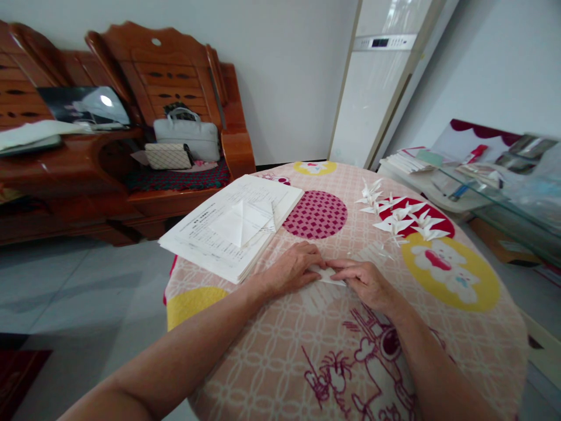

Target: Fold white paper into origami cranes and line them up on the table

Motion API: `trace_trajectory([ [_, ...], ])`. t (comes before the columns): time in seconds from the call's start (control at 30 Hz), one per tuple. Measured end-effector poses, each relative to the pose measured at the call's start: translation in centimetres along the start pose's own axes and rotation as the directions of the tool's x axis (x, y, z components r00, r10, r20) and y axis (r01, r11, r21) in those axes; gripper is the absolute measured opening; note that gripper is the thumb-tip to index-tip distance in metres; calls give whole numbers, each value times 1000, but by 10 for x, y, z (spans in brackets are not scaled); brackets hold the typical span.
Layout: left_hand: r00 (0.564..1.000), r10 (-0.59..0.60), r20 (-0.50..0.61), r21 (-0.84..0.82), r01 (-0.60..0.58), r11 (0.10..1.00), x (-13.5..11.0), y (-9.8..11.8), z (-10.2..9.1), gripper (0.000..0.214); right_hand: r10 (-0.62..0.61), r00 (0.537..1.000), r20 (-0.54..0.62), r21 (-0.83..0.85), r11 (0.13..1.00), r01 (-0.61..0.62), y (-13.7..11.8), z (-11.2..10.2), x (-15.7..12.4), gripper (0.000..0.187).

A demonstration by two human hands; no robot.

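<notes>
My left hand [293,268] and my right hand [366,282] meet over a small folded white paper [326,274] lying on the patterned tablecloth [333,351]. The fingers of both hands are curled and pressed down on the paper, which is mostly hidden beneath them. A stack of printed sheets [228,231] lies to the left of my hands, with a folded white square [242,222] on top. Several finished white paper cranes [401,217] sit on the cloth beyond my right hand.
The round table drops off at its left edge [173,275] to a grey tiled floor. A wooden bench [131,146] with bags stands at the back left. A white standing appliance [377,82] is behind the table. A glass shelf [482,175] with papers is at the right.
</notes>
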State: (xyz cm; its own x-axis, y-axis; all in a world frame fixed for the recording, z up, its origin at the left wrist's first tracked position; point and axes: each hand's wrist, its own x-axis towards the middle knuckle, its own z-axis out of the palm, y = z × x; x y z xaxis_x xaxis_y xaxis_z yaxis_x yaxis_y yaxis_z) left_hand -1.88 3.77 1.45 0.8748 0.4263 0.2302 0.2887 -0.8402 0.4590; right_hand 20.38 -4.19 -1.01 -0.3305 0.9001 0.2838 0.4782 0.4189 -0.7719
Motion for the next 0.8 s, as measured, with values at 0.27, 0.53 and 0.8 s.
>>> trace_trajectory([
  [0.27, 999, -42, -9, 0, 42, 999, 4, 2, 1, 15, 15, 1000, 24, 18, 1000, -16, -2, 0, 0, 44],
  [0.53, 981, -184, -61, 29, 186, 982, 11, -6, 6, 10, -8, 1000, 29, -48, 999, 9, -2, 1, 0, 44],
  [0.8, 976, -207, -70, 18, 208, 978, 14, -8, 8, 8, -56, 998, 36, -76, 995, 59, -8, 2, 1, 45],
])
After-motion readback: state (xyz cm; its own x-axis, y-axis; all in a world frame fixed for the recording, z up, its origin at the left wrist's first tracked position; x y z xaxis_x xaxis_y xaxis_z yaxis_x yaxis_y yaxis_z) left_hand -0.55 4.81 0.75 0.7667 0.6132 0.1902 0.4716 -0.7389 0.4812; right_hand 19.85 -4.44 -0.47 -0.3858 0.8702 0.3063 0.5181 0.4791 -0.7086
